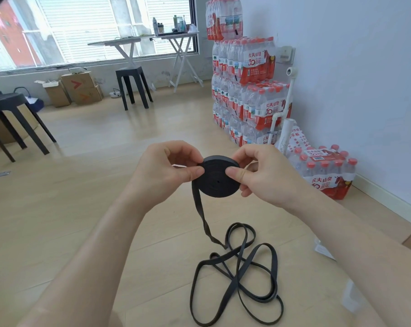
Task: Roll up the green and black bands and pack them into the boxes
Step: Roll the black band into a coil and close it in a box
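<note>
Hands (166, 168) pinch black band (217, 179) roll aloft.

Pale wood floor (81, 197), white wall (353, 67), bright window (81, 27), black stools (133, 86).

You have one wide-angle view from the head, angled forward and down, close over your left hand (166, 171) and right hand (261, 175), with the pale wooden plank floor (86, 208) stretching to the far window.
</note>
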